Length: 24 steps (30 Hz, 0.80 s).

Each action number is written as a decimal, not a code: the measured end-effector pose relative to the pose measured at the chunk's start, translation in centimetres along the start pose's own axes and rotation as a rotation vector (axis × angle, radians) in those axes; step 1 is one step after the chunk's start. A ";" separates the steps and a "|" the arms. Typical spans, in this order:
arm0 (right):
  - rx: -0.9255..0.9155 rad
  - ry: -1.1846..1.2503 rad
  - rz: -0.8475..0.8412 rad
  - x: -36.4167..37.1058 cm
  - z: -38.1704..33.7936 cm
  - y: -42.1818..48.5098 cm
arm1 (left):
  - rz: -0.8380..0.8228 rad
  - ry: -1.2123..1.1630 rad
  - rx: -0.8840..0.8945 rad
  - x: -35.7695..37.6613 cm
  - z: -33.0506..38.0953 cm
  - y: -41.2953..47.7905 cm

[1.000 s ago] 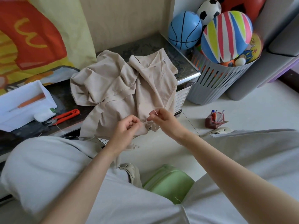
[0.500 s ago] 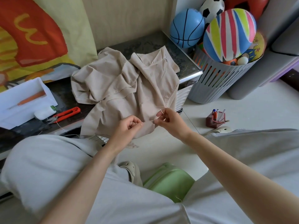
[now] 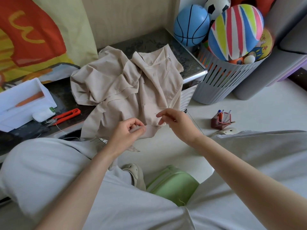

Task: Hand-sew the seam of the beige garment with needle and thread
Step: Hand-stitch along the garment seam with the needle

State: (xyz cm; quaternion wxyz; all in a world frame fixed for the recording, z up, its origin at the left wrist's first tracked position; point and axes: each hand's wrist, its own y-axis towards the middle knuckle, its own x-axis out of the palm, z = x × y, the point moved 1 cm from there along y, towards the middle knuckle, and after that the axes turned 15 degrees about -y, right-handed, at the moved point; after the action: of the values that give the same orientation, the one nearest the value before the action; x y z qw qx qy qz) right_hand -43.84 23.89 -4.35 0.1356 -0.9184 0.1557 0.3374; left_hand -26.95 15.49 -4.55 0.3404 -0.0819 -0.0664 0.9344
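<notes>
Hands sit farther apart than half a second ago: our right hand has lifted up and to the right, off the hem, where earlier its fingertips nearly met those of our left hand. Our left hand has stayed put, thumb and fingers curled tight on a fold at the lower edge of the beige garment. A fine pale line that looks like thread spans the gap between them. Our right hand's fingers are loosely curled, forefinger reaching forward; the needle is too fine to make out, so we cannot tell whether they pinch it. The garment lies heaped as before on the dark surface, its near edge hanging off the front toward us. Red snips lie unmoved to its left.
</notes>
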 end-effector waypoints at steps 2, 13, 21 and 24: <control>-0.026 0.052 -0.020 0.1 -0.8 0.2 | 0.007 -0.005 -0.010 0.0 -0.2 0.0; -0.063 -0.042 -0.191 2.0 -1.4 1.2 | -0.011 -0.061 -0.017 -0.7 -1.1 -0.1; -0.079 -0.071 -0.220 1.8 -1.0 0.8 | -0.004 -0.068 0.011 -0.6 -1.1 0.0; -0.058 -0.060 -0.233 1.6 -0.9 0.6 | -0.003 -0.061 0.007 -0.5 -1.2 0.1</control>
State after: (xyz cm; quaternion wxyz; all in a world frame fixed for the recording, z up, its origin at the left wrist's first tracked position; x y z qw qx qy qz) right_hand -42.35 22.71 -4.82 0.1520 -0.9234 0.0340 0.3509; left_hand -26.38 15.15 -5.70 0.3397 -0.0522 -0.0737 0.9362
